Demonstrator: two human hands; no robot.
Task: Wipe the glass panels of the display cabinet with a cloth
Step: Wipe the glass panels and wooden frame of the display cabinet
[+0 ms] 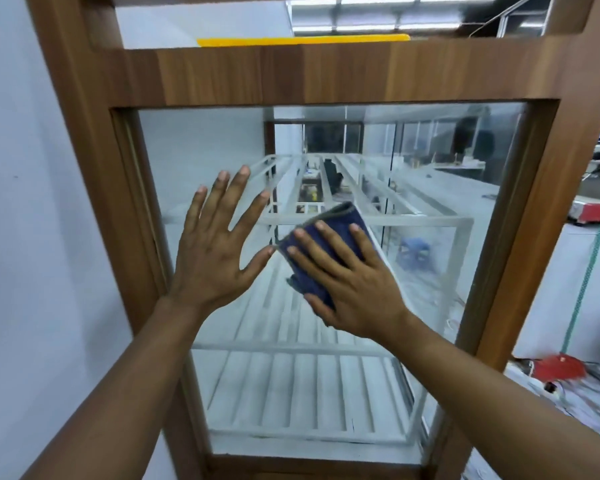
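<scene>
Head view:
- The display cabinet is filling most of the frame, its brown wood-grain frame running up both sides and across the top.
- Its front glass panel is taking up the centre of the frame, from below the wide top rail down to the bottom edge.
- The left hand is lying flat against the glass at centre left, its fingers straight and fanned wide apart, holding nothing.
- The right hand is sitting just right of centre, palm toward the glass, its fingers straight and slightly spread over the cloth.
- The dark blue cloth, folded, is being pressed against the glass under the right hand; its grey-edged upper corner is sticking out above the fingertips.
- The left thumb tip is nearly meeting the left edge of the cloth.
- White slatted shelves are showing through the glass, one behind the hands and one lower down.
- A yellow strip is lying across the top of the frame, just above the wooden rail.
- A white wall is filling the left side.
- A green rope is hanging at the right edge, with a blurred red object on the floor below it.
</scene>
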